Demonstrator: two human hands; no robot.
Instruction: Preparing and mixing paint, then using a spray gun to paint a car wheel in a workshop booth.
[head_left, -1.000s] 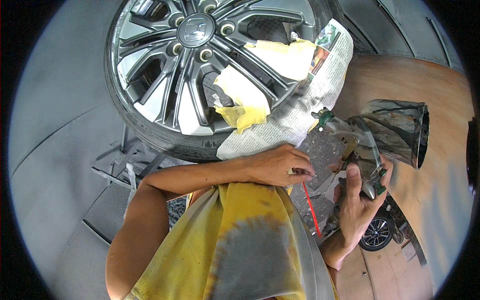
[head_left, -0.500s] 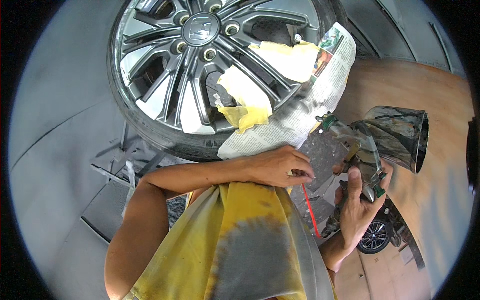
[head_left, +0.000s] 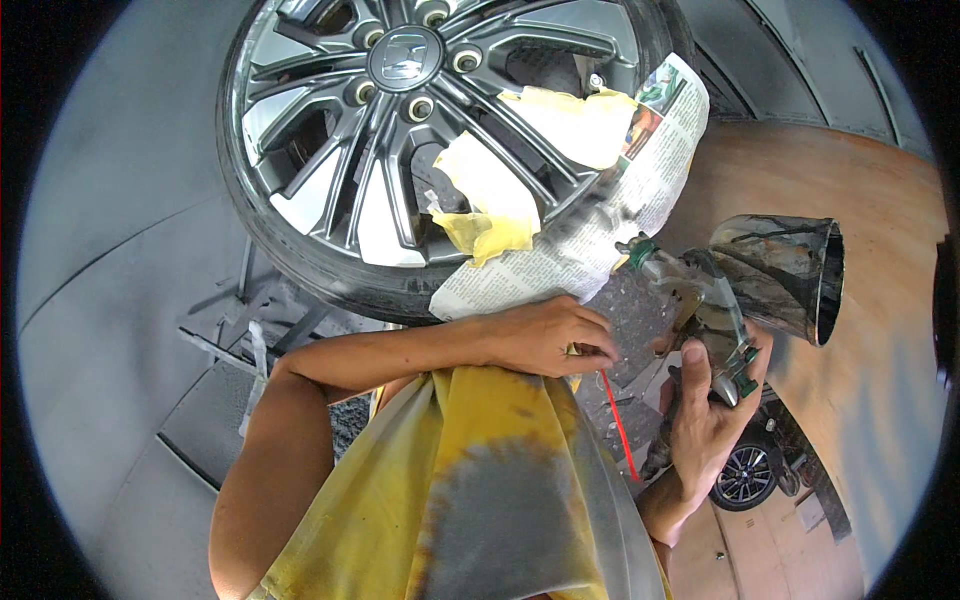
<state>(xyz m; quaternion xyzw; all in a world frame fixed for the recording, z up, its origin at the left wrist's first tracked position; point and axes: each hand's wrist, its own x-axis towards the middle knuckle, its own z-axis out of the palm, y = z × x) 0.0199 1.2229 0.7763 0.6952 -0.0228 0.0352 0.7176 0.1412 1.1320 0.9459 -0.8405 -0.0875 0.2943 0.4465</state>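
Observation:
My right hand [head_left: 708, 420] is wrapped round a spray gun [head_left: 700, 318], its thumb along the near side. The gun has a paint-stained cup [head_left: 775, 275] on its right, and its green-ringed nozzle end faces the wheel. My left arm lies across my body. The fingers of my left hand [head_left: 560, 338] are curled together below the wheel's masked edge; whatever they hold is hidden. A red strip [head_left: 616, 425] hangs just below those fingertips. Ahead is a car wheel [head_left: 400, 190] with dark spokes. Newspaper [head_left: 600, 225] and yellow masking paper [head_left: 485, 195] cover its lower right part.
A stand with metal bars [head_left: 235, 345] shows under the wheel on the left. Grey sheeting [head_left: 120, 230] spreads at the left, and an orange-brown surface [head_left: 870, 200] curves along the right. A smaller dark wheel [head_left: 745, 475] stands at the lower right.
My right hand and the spray gun have shifted slightly left, toward the newspaper edge. My left hand stays nearly in place, with its fingers still curled.

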